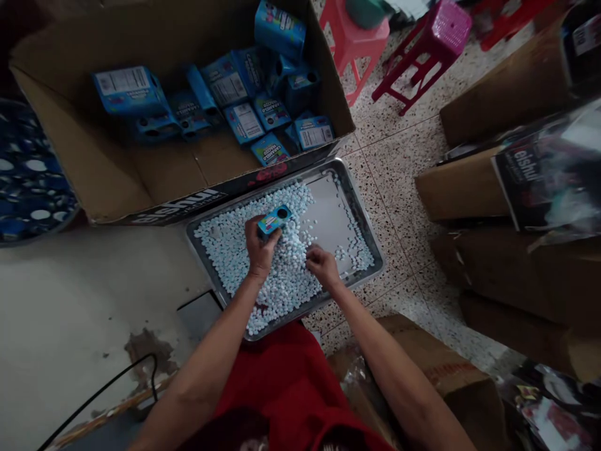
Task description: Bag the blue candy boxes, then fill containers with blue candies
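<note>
A metal tray [379, 258] lies before me, largely covered by small pale blue and white candies [230, 241]. My left hand [261, 250] holds a small blue box [274, 220] over the candies; a dark round hole shows on the box's face. To its right, my right hand [322, 264] is low over the tray at the edge of the candy pile. Its fingers are curled together, and anything between them is too small to make out.
A large open cardboard box [117, 181] with several blue boxes [244, 122] stands beyond the tray. A container of blue items [32, 181] is far left. Pink [359, 37] and magenta [434, 47] stools stand upper right; cartons [469, 194] line the right side.
</note>
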`<move>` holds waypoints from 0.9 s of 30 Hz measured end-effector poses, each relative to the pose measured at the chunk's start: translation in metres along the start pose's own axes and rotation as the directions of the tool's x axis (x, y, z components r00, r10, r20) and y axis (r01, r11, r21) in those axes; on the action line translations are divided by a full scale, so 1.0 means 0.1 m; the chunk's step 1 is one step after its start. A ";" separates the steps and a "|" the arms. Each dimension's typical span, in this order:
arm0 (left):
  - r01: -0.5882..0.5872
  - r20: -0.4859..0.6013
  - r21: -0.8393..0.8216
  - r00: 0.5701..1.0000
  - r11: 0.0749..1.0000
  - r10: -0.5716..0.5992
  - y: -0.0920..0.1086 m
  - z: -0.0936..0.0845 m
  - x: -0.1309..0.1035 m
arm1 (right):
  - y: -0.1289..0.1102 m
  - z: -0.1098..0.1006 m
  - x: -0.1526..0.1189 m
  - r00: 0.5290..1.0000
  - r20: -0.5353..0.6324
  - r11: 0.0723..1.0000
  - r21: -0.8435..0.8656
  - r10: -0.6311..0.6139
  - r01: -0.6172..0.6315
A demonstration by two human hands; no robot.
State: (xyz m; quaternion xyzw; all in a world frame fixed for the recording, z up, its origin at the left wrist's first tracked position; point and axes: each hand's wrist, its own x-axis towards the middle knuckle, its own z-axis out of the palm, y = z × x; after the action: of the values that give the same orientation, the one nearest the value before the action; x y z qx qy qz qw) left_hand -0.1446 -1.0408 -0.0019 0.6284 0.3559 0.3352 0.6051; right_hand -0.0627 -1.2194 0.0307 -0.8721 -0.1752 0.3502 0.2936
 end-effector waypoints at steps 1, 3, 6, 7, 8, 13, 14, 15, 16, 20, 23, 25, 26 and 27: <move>-0.018 0.014 0.039 1.000 0.999 0.017 0.03 -0.14 0.05 | 0.00 -0.02 -0.05 0.999 0.033 1.000 0.025 -0.010 0.009; -0.064 0.049 0.093 0.997 0.994 0.059 0.07 -0.40 0.17 | -0.05 -0.11 -0.19 0.996 0.092 0.993 0.119 -0.021 0.010; -0.143 0.097 0.118 0.986 0.983 0.132 0.13 -0.69 0.29 | -0.24 -0.29 -0.39 0.985 0.168 0.956 0.291 -0.024 -0.026; -0.175 0.120 0.122 0.980 0.977 0.161 0.14 -0.75 0.32 | -0.32 -0.36 -0.44 0.982 0.189 0.948 0.316 -0.029 -0.033; -0.206 0.150 0.129 0.971 0.970 0.186 0.16 -0.79 0.34 | -0.40 -0.42 -0.46 0.978 0.205 0.950 0.312 -0.038 -0.029; -0.319 0.285 0.161 0.921 0.934 0.266 0.23 -0.87 0.35 | -0.82 -0.66 -0.39 0.957 0.284 0.994 0.100 -0.064 0.037; -0.340 0.300 0.162 0.911 0.926 0.282 0.23 -0.88 0.34 | -0.90 -0.70 -0.37 0.951 0.305 0.997 0.075 -0.052 0.031; -0.360 0.313 0.163 0.902 0.919 0.298 0.23 -0.88 0.33 | -0.98 -0.73 -0.35 0.944 0.328 0.998 0.061 -0.035 0.015; -0.376 0.327 0.163 0.893 0.912 0.310 0.22 -0.88 0.33 | -1.06 -0.76 -0.34 0.935 0.355 0.999 0.052 -0.013 -0.006; -0.382 0.366 0.154 0.879 0.911 0.306 0.17 -0.88 0.28 | -1.34 -0.86 -0.31 0.895 0.439 0.997 -0.019 0.076 -0.075; -0.368 0.360 0.143 0.884 0.919 0.298 0.14 -0.86 0.25 | -1.50 -0.89 -0.27 0.885 0.450 0.992 -0.087 0.121 -0.091; -0.367 0.353 0.137 0.886 0.920 0.301 0.13 -0.86 0.24 | -1.58 -0.90 -0.24 0.880 0.454 0.988 -0.121 0.142 -0.097; -0.366 0.352 0.136 0.887 0.921 0.300 0.13 -0.86 0.23 | -1.63 -0.90 -0.23 0.877 0.456 0.986 -0.134 0.151 -0.100; -0.364 0.351 0.136 0.887 0.921 0.299 0.12 -0.86 0.23 | -1.68 -0.91 -0.23 0.876 0.456 0.984 -0.143 0.157 -0.102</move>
State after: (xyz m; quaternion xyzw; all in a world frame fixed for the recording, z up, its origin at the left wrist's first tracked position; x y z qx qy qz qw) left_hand -0.2058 -0.9762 0.0137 0.7833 0.1703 0.2893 0.5231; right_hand -0.0308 -1.1384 0.2018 -0.7876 -0.2012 0.5574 0.1685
